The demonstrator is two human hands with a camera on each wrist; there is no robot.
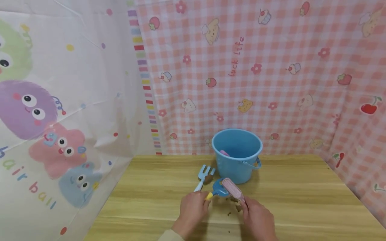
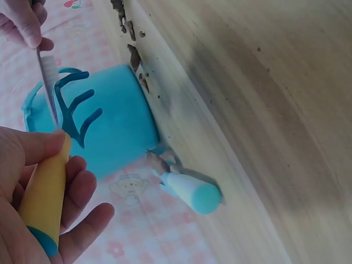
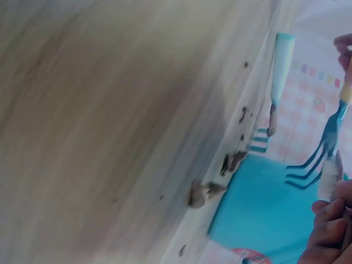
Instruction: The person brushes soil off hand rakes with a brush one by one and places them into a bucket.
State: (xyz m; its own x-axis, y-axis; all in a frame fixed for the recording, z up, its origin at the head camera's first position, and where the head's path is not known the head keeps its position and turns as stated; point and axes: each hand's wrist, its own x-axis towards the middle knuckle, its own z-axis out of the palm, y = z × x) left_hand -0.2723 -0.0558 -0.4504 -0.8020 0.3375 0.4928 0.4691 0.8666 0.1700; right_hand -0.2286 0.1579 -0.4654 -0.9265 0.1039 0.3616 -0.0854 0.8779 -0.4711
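Note:
My left hand [image 1: 193, 209] grips the yellow handle [image 2: 47, 192] of a small blue hand rake [image 2: 69, 113], its curved tines raised above the table. In my right hand [image 1: 259, 217] is a pink brush [image 1: 232, 189] with white bristles [image 3: 328, 179]. The bristles lie against the rake near the base of its tines. Below the two tools, brown dirt clumps [image 3: 206, 192] and crumbs are scattered on the table. A light blue toy fork [image 1: 200, 183] lies left of the rake, with a brown clump [image 1: 208, 179] beside its tines.
Just behind the tools stands a blue bucket [image 1: 235, 170], its handle hanging down at the right. Something pink [image 1: 224, 153] shows inside it. The wooden table [image 1: 301, 201] meets a pink checked cloth [image 1: 271, 100] at the back and a white printed cloth [image 1: 99, 83] at left.

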